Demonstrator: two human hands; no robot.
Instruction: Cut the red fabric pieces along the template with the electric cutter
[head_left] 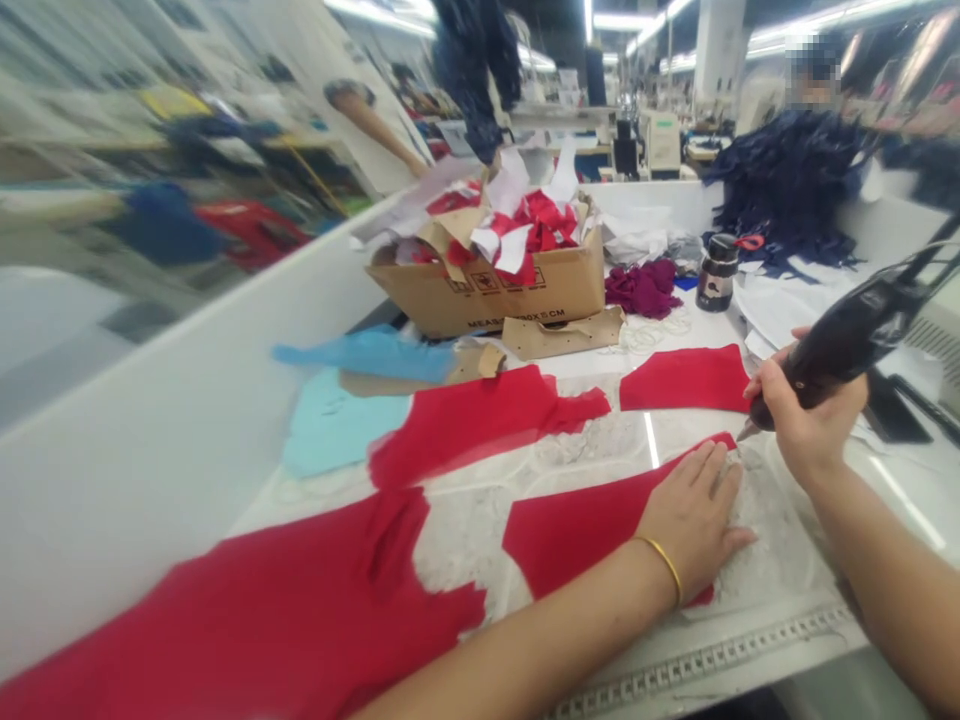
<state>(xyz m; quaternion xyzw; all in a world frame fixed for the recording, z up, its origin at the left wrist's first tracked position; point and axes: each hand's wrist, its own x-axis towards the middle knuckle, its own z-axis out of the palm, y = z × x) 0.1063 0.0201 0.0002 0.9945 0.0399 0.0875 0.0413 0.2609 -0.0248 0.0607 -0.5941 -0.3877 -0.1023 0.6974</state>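
My left hand (694, 515) lies flat on a red fabric piece (577, 530), its fingers stretched toward the piece's upper right corner. A gold bangle circles the wrist. In my right hand (814, 415) is a black handheld tool (847, 335) with a cord at its back; its pointed metal tip is beside that corner of the fabric. Another red piece (686, 378) lies just beyond, left of the right hand. Farther left are a longer red piece (480, 415) and a large red cloth (277, 600) spreading to the lower left.
A cardboard box (517, 290) of red and white scraps stands at the back. Near it are blue fabric (375, 352), maroon cloth (645, 288) and a dark jar (718, 273). A measuring tape (705, 660) runs along the front edge. People stand beyond the table.
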